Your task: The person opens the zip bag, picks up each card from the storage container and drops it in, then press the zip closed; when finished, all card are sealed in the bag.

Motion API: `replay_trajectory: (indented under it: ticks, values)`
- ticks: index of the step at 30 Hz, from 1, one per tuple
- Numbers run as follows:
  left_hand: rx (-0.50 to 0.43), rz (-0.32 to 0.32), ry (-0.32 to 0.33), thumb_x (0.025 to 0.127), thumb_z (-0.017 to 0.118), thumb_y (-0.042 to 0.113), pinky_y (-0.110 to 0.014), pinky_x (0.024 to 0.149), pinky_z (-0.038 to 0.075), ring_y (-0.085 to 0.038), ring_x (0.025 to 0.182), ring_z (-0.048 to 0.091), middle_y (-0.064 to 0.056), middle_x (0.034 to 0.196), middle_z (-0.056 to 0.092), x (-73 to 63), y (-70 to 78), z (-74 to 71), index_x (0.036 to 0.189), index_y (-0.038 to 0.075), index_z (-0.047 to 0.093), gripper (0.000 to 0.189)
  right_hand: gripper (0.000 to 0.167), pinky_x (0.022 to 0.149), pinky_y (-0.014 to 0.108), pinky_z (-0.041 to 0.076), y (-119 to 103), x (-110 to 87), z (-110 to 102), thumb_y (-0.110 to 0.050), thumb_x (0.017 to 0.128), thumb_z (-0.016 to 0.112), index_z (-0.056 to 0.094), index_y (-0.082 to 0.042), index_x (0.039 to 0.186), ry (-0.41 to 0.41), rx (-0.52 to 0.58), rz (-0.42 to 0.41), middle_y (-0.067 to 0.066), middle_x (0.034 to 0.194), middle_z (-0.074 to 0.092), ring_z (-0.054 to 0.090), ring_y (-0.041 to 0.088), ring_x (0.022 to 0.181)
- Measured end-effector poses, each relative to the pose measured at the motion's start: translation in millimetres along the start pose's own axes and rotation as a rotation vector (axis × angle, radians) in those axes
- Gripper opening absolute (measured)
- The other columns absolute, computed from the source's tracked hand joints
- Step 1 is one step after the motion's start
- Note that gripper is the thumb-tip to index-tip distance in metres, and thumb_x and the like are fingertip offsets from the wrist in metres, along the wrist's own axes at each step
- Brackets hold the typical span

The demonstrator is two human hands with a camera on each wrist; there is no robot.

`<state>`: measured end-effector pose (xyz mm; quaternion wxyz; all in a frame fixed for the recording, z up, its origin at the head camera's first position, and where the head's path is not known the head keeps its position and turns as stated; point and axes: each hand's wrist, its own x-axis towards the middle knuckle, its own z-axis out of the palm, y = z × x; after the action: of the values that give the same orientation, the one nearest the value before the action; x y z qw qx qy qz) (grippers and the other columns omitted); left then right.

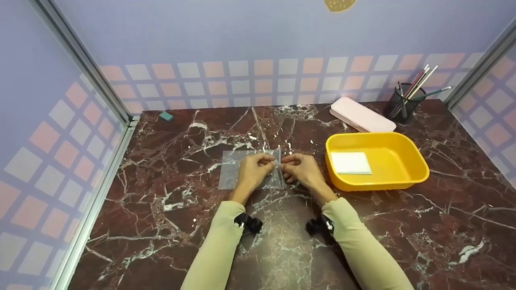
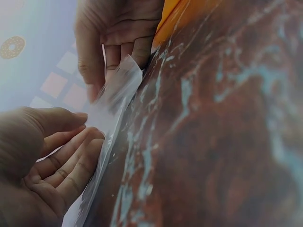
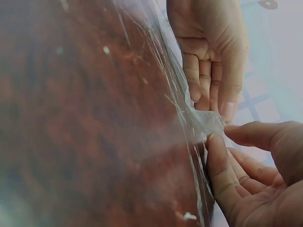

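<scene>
A clear plastic bag (image 1: 230, 169) lies flat on the marble-patterned table, its strip-like edge toward the right. My left hand (image 1: 254, 171) rests over the bag and pinches the film near that edge with thumb and fingertips. From the other side, my right hand (image 1: 304, 171) pinches the same edge, thumb against index finger. In the right wrist view, the film (image 3: 208, 122) is pulled up in a small peak between the two hands. The left wrist view shows the lifted edge of the bag (image 2: 124, 85) running past the fingertips of both hands.
A yellow bin (image 1: 417, 169) holding a white square pad (image 1: 350, 162) stands right of my right hand. Behind it are a pink case (image 1: 360, 114) and a black mesh cup (image 1: 397, 108) with pencils. A teal block (image 1: 165, 116) lies far left. White scraps dot the table beyond the bag.
</scene>
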<state>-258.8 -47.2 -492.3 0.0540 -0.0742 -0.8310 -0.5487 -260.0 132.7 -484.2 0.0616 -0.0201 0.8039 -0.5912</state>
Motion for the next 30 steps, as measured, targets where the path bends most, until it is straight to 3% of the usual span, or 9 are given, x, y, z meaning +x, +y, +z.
replay_trajectory:
  ticks: [7,15,23,30]
  values:
    - [-0.068,-0.018,-0.009,0.096,0.079,0.013,-0.024,0.061,0.06,-0.019,0.067,0.074,-0.01,0.083,0.078,0.0,0.4,1.7,0.101,-0.002,0.08,0.016,0.022,0.057,0.027,0.061,-3,-2.4,3,0.006,0.094,0.074,0.073,0.008,0.116,0.007,0.014,-0.007,0.02,0.1,0.078,0.071,0.016,0.068]
    - [-0.11,-0.006,0.031,0.092,0.082,0.01,-0.024,0.057,0.059,-0.026,0.067,0.075,-0.011,0.081,0.078,-0.6,4.7,2.2,0.095,-0.003,0.08,0.014,0.022,0.065,0.032,0.064,-10,-6.0,3,0.009,0.092,0.073,0.074,0.007,0.114,0.015,0.017,-0.077,0.019,0.1,0.078,0.074,0.02,0.079]
    - [-0.061,0.046,0.088,0.088,0.077,0.005,-0.016,0.058,0.049,-0.004,0.063,0.063,-0.006,0.077,0.076,-0.5,16.0,-0.5,0.09,-0.001,0.08,0.007,0.02,0.067,0.019,0.056,-18,-9.9,0,0.003,0.092,0.077,0.078,0.002,0.111,0.08,-0.113,-0.208,0.013,0.097,0.079,0.074,0.023,0.085]
    - [-0.121,0.068,0.097,0.091,0.078,0.005,-0.018,0.06,0.053,-0.007,0.066,0.067,-0.006,0.08,0.077,-1.3,28.2,-4.3,0.092,0.0,0.08,0.006,0.016,0.07,0.019,0.055,-24,-12.2,-2,-0.001,0.096,0.073,0.078,0.001,0.111,0.1,-0.11,-0.278,0.011,0.099,0.079,0.073,0.022,0.085]
